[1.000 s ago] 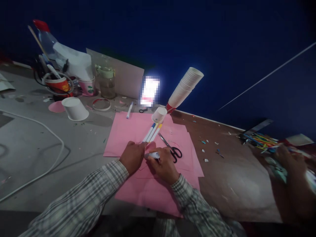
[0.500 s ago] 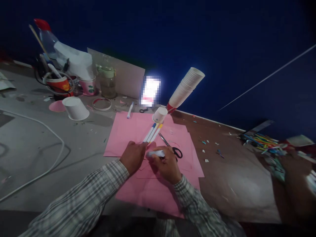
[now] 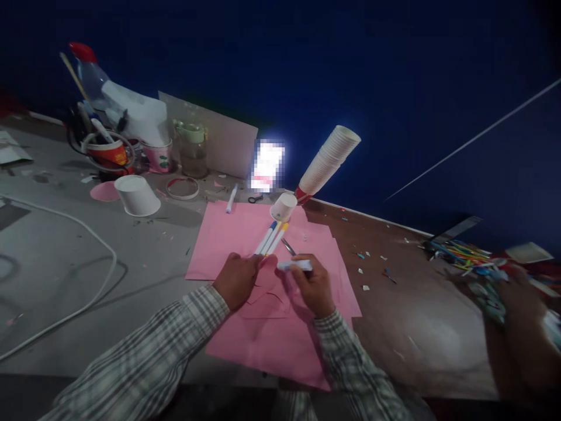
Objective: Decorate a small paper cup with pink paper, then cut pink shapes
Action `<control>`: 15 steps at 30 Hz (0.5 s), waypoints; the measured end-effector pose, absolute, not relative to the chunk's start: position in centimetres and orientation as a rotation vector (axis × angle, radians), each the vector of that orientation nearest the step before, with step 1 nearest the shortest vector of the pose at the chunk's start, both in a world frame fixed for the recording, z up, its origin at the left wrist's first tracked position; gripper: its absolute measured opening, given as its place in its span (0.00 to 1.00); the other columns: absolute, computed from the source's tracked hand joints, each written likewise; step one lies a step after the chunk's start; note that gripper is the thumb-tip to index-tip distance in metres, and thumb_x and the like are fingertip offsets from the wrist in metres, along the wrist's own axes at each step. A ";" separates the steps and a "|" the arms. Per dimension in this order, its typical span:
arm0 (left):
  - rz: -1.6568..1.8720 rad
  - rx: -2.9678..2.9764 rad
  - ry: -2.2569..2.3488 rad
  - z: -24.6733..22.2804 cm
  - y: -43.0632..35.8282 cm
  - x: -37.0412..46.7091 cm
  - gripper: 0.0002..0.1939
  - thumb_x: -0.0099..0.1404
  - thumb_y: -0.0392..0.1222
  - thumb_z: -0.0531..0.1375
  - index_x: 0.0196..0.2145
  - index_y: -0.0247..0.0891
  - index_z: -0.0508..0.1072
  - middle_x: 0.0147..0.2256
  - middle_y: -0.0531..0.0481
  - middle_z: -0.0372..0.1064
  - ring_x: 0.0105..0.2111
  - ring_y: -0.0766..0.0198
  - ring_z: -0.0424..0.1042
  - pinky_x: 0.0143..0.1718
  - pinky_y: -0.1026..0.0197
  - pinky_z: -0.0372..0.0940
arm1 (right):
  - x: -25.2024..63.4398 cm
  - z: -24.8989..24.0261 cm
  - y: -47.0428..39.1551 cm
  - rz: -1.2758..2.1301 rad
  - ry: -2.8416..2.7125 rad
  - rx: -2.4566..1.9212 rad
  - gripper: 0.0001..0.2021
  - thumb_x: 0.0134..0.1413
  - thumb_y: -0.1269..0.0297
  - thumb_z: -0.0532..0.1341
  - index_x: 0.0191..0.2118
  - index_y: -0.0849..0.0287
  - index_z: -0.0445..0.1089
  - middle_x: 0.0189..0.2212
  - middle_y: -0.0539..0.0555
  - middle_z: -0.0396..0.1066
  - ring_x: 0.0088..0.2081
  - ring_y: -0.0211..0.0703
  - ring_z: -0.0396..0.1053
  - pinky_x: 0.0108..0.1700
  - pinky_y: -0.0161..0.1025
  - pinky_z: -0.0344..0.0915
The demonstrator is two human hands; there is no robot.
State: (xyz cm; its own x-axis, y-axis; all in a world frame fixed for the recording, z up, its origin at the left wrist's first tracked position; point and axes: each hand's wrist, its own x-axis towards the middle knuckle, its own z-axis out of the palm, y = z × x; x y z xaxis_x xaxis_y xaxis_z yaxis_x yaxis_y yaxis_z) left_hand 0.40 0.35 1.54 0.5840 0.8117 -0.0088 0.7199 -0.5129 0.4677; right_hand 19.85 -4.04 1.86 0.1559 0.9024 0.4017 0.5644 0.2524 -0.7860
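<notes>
My left hand (image 3: 236,280) is closed, its fingertips pinching a small pink paper piece (image 3: 269,263) against the pile of pink paper sheets (image 3: 280,351). In my right hand (image 3: 314,286) is a thick white tube like a glue stick (image 3: 294,266), held nearly level above the paper with its tip pointing left, apart from the small piece. White markers (image 3: 266,237), one blue-tipped and one yellow-tipped, lie just beyond my left fingers. Beneath my right hand lie scissors (image 3: 288,247); only part of the blades shows. A small white paper cup (image 3: 284,207) stands upside down at the sheets' far edge.
A tall stack of paper cups (image 3: 329,161) leans against the blue wall behind a lit phone (image 3: 267,165). To the left are an upturned white cup (image 3: 137,196), a tape roll (image 3: 183,188), a jar (image 3: 193,149) and a cable (image 3: 94,228). Another person's arm (image 3: 526,327) reaches in at right.
My right hand has moved right with the white tube, away from my left fingertips, covering the scissors' handles. Curved lines on the pink paper now show. My left hand stays put.
</notes>
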 end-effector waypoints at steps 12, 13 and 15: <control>0.341 2.336 1.141 1.6 0.7 -0.1 0.18 0.72 0.40 0.46 0.51 0.37 0.72 0.36 0.44 0.79 0.35 0.54 0.77 0.47 0.48 0.58 | 19.3 1.1 -3.5 0.527 -1.584 -1.273 0.18 0.57 0.67 0.62 0.54 0.51 0.68 0.40 0.53 0.76 0.39 0.43 0.74 0.41 0.42 0.73; 0.331 2.337 1.120 1.5 0.7 -0.1 0.19 0.72 0.40 0.46 0.50 0.38 0.73 0.35 0.45 0.79 0.35 0.54 0.76 0.47 0.48 0.59 | 19.2 1.0 -3.4 0.478 -1.654 -1.267 0.18 0.57 0.68 0.62 0.53 0.51 0.69 0.41 0.53 0.77 0.41 0.44 0.74 0.43 0.43 0.73; 0.342 2.334 1.096 1.4 0.8 -0.2 0.19 0.72 0.41 0.45 0.48 0.38 0.74 0.32 0.46 0.78 0.34 0.54 0.76 0.47 0.48 0.59 | 19.0 1.0 -3.3 0.384 -1.748 -1.248 0.15 0.57 0.69 0.61 0.50 0.52 0.72 0.42 0.54 0.77 0.44 0.47 0.75 0.48 0.46 0.72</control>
State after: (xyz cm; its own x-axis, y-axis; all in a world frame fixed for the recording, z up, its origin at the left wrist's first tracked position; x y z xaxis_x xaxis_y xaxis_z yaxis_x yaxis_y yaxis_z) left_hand -0.21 0.82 1.37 0.6379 0.7701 0.0020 0.6349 -0.5274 0.5645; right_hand 19.02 -3.26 0.97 -0.0591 0.8653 0.4977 0.5770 0.4364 -0.6904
